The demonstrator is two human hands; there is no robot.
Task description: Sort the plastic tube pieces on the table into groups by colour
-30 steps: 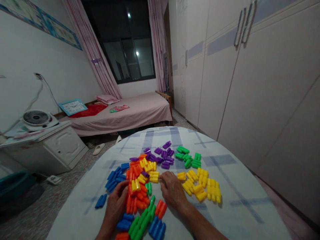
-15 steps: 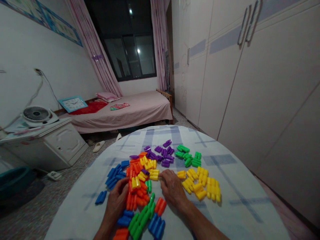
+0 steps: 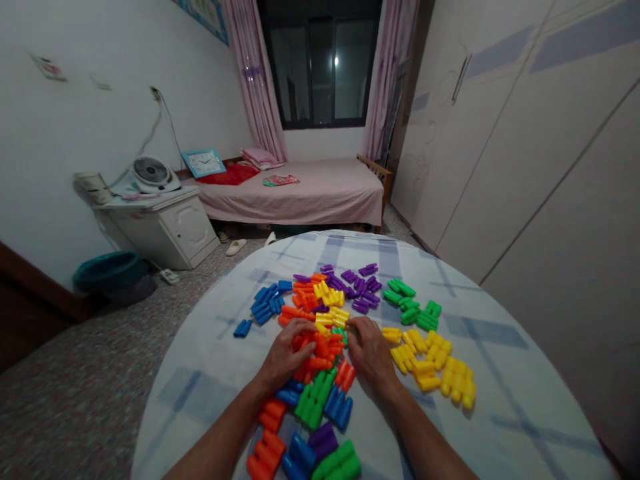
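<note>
Bullet-shaped plastic toy blocks, joined in small rows, lie in colour groups. My left hand [image 3: 289, 355] curls over the orange blocks [image 3: 325, 345], with an orange block between thumb and forefinger. My right hand [image 3: 369, 348] is across the pile, its fingers bent down beside the yellow blocks [image 3: 334, 316] and a green block [image 3: 342, 335]. Its fingertips are partly hidden, so anything in them does not show. Nearer me lie a large green block [image 3: 316, 400], blue blocks [image 3: 339, 408] and a small orange block [image 3: 345, 375].
Blue blocks [image 3: 267, 303] lie left, purple blocks [image 3: 363, 287] at the back, green blocks [image 3: 411, 303] and more yellow blocks [image 3: 435, 360] right. More mixed blocks lie at the front. The round table [image 3: 200, 400] has a checked cloth. Beyond stand a bed [image 3: 320, 193] and wardrobe [image 3: 525, 167].
The view has swung left and down, showing more blocks at the front. My left hand has moved from the pile's left edge onto the orange blocks. My right hand remains on the pile's right side.
</note>
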